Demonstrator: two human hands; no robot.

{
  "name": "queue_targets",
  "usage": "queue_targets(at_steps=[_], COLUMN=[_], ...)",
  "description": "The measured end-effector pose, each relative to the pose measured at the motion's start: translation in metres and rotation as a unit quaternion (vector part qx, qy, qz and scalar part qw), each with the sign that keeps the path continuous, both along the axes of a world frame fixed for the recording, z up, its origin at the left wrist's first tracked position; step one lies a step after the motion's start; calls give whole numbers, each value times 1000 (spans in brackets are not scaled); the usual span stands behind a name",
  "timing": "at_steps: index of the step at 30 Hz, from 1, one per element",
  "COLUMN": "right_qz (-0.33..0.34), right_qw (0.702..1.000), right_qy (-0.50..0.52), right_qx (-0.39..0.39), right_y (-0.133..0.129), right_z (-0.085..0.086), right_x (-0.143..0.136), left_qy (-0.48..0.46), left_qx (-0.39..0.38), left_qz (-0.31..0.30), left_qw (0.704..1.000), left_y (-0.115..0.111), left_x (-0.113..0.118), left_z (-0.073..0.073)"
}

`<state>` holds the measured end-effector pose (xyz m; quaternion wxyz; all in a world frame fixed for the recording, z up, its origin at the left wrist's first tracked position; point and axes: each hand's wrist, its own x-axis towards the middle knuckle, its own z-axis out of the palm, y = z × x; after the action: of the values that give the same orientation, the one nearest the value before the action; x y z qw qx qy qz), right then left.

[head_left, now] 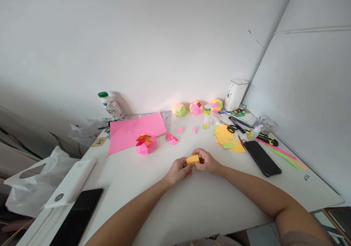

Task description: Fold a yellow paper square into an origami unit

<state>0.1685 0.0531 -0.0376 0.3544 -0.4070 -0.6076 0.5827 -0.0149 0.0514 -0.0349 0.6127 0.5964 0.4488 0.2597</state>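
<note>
Orange paper (192, 159) between both hands, left fingers (184, 162) and right fingers (199, 154) pinching its opposite ends.

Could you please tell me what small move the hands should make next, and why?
Probably press along the orange paper to sharpen its apparent fold: the left hand and right hand both grip it, and it looks narrower than the loose orange sheets.
</note>
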Motion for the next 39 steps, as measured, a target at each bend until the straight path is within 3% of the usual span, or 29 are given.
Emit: queue_targets(at_steps=[9, 16, 26, 32, 39], right_qz=[-81, 2, -54, -93, -66], right_qw=[994, 1000, 998, 993, 997], right_qy=[72, 19, 38, 70, 18], right_qx=[-11, 23, -5, -19, 47], right_y=[7, 4, 5, 7, 5], right_z=[-4, -5, -4, -4, -9], right_x=[7, 5, 3, 4, 1], left_qy=[-34, -29, -24, -55, -102], left_qx=[-31, -25, -27, -25, -18], left_qz=[20, 12, 5, 31, 13], left_qw=[999, 999, 999, 998, 994], left_y=[7, 4, 3, 3, 3], left_x=[-10, -7, -7, -8, -8], left_z=[1, 1, 4, 2, 5])
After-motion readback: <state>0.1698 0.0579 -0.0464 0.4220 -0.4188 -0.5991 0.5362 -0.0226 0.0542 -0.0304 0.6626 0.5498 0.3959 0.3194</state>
